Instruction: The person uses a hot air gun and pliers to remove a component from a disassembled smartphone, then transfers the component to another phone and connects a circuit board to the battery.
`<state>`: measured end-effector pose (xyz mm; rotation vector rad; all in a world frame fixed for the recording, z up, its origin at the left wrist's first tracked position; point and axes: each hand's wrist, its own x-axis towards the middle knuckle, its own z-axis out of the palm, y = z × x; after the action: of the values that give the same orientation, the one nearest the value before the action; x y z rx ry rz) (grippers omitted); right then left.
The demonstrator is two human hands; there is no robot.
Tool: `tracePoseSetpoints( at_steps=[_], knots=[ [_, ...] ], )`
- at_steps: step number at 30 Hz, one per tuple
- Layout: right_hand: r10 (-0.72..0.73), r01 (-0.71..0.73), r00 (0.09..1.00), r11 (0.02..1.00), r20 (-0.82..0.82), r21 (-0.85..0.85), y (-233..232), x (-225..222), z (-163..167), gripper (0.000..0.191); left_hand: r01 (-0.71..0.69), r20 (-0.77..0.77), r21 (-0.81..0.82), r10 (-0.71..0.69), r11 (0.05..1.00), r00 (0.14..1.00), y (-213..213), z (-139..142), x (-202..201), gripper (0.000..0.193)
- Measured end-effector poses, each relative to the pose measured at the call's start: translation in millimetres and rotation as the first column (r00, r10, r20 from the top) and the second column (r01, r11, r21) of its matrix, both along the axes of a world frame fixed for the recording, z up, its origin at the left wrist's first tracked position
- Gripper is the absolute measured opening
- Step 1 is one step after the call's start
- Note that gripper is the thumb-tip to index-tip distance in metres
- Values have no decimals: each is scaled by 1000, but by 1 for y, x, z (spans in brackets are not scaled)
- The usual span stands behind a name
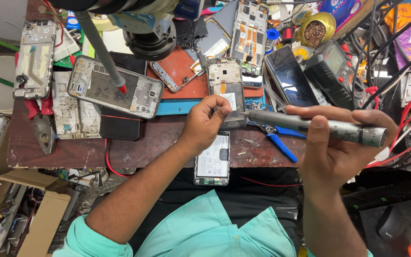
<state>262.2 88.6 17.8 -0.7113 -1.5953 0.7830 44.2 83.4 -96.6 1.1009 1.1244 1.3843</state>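
Note:
My left hand (207,121) grips the lower end of an opened phone frame (225,81) that lies upright on the brown workbench (72,150). My right hand (343,143) holds a grey pen-shaped electric screwdriver (310,126) level, its tip pointing left and meeting the phone's lower edge beside my left fingers. A second phone body with a white battery (212,164) lies below, overhanging the bench's front edge.
Several stripped phone frames (115,85) and a dark screen (288,76) crowd the bench. A microscope head (151,33) hangs at top, a grey probe (102,50) leans in. A multimeter (331,66), blue-handled pliers (279,145), cables and cardboard boxes (39,216) surround.

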Motion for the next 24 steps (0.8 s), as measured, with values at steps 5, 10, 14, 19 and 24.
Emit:
tracePoseSetpoints(
  at_steps=[5,10,14,19,24],
  knots=[
    [27,7,973,989,227,-149,3,-2,6,37,16,72,-4,-15,1000,997,1,-4,0,22],
    [16,76,931,969,366,-236,5,-13,-1,38,9,83,10,-9,1000,997,0,-4,0,22],
    [87,-35,971,972,221,-232,7,-7,2,38,1,65,-4,0,1000,998,0,-1,0,22],
    [62,-54,998,976,32,-210,1,12,14,38,-1,4,-6,1,1000,1000,1,3,-1,23],
    [3,-3,1000,1000,8,16,0,11,9,35,8,-37,-15,-8,1000,999,1,4,-1,23]
  ],
)
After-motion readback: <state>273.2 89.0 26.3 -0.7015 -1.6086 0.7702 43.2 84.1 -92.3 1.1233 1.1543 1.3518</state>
